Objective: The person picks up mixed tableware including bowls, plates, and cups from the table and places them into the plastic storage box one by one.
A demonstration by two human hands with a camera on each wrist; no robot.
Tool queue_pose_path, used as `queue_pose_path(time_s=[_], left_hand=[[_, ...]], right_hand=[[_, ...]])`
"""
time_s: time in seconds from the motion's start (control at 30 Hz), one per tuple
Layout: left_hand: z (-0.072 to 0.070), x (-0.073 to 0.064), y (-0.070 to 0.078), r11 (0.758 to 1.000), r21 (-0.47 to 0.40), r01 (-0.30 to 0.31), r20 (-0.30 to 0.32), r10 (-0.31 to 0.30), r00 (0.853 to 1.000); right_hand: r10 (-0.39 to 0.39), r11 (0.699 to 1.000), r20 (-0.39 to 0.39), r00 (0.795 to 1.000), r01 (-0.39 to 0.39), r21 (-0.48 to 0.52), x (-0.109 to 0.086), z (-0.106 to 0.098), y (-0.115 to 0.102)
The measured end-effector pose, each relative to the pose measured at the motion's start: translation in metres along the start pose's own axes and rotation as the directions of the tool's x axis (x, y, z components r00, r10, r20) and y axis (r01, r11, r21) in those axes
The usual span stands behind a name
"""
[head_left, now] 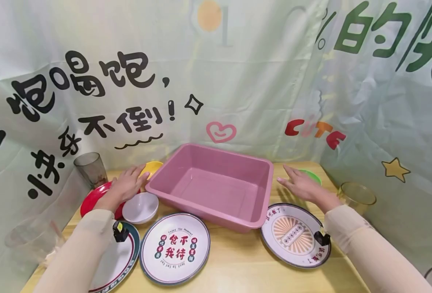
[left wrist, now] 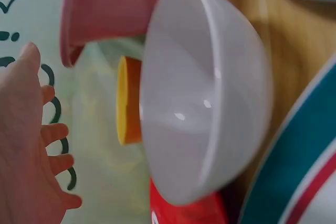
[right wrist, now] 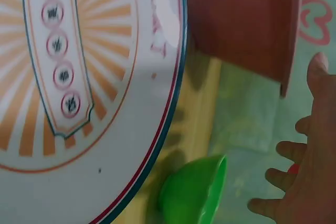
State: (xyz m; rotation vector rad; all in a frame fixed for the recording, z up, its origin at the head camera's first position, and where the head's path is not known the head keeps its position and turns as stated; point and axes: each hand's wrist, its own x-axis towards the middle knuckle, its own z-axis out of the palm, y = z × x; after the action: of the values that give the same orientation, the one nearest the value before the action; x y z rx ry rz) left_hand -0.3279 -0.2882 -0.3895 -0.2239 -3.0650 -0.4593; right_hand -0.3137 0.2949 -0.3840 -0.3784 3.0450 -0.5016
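A pink plastic basin (head_left: 216, 191) stands at the middle of the wooden table, its inside bare. My left hand (head_left: 126, 186) hovers left of it with straight fingers, above a red plate (head_left: 91, 199) and beside a white bowl (head_left: 140, 208). Behind those fingers shows a yellow bowl (head_left: 153, 167), partly hidden. On the basin's other side my right hand (head_left: 302, 185) is held out, fingers spread, in front of a green bowl (head_left: 313, 176). Both palms hold nothing; in the right wrist view the right hand (right wrist: 310, 156) is apart from the basin wall.
Near the front lie a white plate with red characters (head_left: 175, 248), a teal-rimmed plate (head_left: 128, 252) under the left sleeve, and a sunburst plate (head_left: 293, 236). A grey cup (head_left: 90, 167) and a clear cup (head_left: 33, 240) are at left, an amber cup (head_left: 358, 195) at right. Printed curtains (head_left: 238, 81) hang behind.
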Motion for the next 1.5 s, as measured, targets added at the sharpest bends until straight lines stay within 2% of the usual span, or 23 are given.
queue_pose_path(time_s=[0.1, 0.2, 0.3, 0.47, 0.7, 0.87, 1.27, 1.5], left_hand=[[-0.001, 0.002, 0.007, 0.995, -0.085, -0.06, -0.012, 0.059, 0.998], [-0.003, 0.004, 0.014, 0.977, -0.171, -0.124, -0.026, 0.121, 0.992], [-0.004, 0.005, 0.022, 0.964, -0.214, -0.156, -0.024, 0.155, 0.988], [-0.001, 0.006, 0.029, 0.965, -0.22, -0.142, 0.002, 0.146, 0.989], [0.009, 0.013, 0.029, 0.968, -0.227, -0.109, 0.031, 0.119, 0.992], [0.017, 0.015, 0.03, 0.967, -0.226, -0.117, 0.024, 0.126, 0.992], [0.02, 0.006, 0.029, 0.957, -0.28, -0.071, 0.004, 0.075, 0.997], [0.023, 0.0, 0.031, 0.929, -0.367, -0.042, 0.023, 0.054, 0.998]], right_hand=[[-0.022, 0.994, -0.008, 1.0, 0.023, 0.105, -0.006, 0.0, -0.011], [-0.035, 0.978, 0.003, 0.999, 0.033, 0.204, -0.012, 0.001, -0.023], [-0.019, 0.96, 0.036, 0.999, 0.008, 0.279, -0.019, 0.004, -0.035], [0.012, 0.932, 0.073, 0.997, -0.037, 0.36, -0.026, 0.012, -0.049], [-0.014, 0.884, 0.047, 0.999, -0.01, 0.468, -0.028, 0.022, -0.06], [0.002, 0.854, 0.029, 1.0, -0.017, 0.52, -0.031, 0.029, -0.064], [0.021, 0.874, 0.025, 0.999, -0.031, 0.485, -0.025, 0.03, -0.067], [0.04, 0.885, 0.027, 0.999, -0.048, 0.462, -0.022, 0.028, -0.064]])
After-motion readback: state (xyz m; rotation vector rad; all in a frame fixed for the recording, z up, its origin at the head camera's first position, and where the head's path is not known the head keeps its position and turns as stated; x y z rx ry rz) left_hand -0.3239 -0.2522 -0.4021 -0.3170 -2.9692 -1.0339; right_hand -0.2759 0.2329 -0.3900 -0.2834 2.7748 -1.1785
